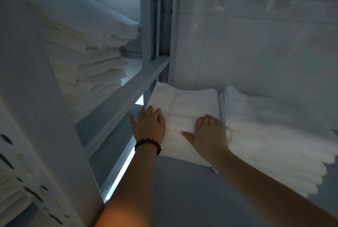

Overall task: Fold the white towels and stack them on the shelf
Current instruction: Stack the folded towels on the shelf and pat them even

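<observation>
A low stack of folded white towels (184,106) lies on the grey shelf board (182,190), close to the tiled back wall. My left hand (149,126), with a dark bead bracelet at the wrist, rests flat on the stack's left front corner with straight fingers. My right hand (210,131) presses on the front right part of the top towel, its fingertips bent down at the gap beside the neighbouring pile. A taller stack of folded white towels (274,135) stands directly to the right, touching the low stack.
A grey metal upright (151,25) and side rail (124,96) bound the shelf on the left. Beyond them another bay holds a tall pile of folded white linen (87,58). A white perforated panel (27,135) fills the near left. White tiles (256,34) back the shelf.
</observation>
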The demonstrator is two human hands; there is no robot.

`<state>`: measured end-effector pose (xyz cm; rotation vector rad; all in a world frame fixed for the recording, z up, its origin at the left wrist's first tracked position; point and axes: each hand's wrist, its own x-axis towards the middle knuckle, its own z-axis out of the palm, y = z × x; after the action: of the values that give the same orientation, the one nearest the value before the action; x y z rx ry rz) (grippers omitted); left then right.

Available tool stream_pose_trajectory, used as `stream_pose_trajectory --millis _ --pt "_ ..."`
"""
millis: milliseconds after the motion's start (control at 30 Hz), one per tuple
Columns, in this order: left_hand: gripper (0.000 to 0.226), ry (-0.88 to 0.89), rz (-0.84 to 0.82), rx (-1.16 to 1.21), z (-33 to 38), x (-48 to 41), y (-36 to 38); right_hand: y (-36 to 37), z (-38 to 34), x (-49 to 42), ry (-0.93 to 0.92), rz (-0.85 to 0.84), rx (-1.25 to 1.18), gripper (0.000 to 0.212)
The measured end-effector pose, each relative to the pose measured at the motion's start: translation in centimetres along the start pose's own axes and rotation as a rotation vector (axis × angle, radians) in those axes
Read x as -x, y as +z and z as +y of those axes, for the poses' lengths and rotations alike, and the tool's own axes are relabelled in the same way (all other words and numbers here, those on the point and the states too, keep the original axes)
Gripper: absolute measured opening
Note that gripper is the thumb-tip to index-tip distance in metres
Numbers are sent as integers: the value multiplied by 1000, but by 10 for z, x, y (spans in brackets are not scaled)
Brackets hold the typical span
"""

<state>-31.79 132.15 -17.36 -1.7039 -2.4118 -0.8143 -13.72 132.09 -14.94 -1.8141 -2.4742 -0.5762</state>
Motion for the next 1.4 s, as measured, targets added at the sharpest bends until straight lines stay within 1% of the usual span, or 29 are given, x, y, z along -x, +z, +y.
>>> stream_pose_trajectory --millis 100,167,267,333,433,467,633,733,833,933,1133,1300,1400 --pt "46 -122 -65 81 0 6 -2 -2 -3 8 69 -42 -47 87" --pt "47 -136 -86 104 4 11 -7 -6 -7 10 93 -88 -94 85" --pt "48 -98 -68 107 12 23 -21 -21 -6 13 89 -130 -157 81" --pt "48 -59 -74 165 20 39 -33 -35 -5 21 49 -144 -201 75" --pt "47 -2 -162 319 38 68 -57 -59 -2 46 -16 -129 -260 67" --pt "46 25 -190 333 44 77 -66 -67 1 55 -14 -121 -283 65" --pt "48 179 -289 244 79 110 -105 -96 32 106 95 -134 -345 61" --pt "47 296 -309 162 105 118 -119 -103 60 127 141 -165 -335 61" --pt "49 392 -314 103 136 123 -124 -104 89 137 158 -170 -311 62" --pt "50 445 -305 65 169 131 -117 -99 120 139 138 -177 -289 62" --pt "51 451 -352 -34 234 139 -86 -80 190 125 54 -159 -321 57" --pt "52 382 -341 -52 272 130 -59 -63 241 107 -54 -157 -339 54" --pt "52 378 -324 -82 289 124 -43 -57 262 91 -119 -154 -352 52"
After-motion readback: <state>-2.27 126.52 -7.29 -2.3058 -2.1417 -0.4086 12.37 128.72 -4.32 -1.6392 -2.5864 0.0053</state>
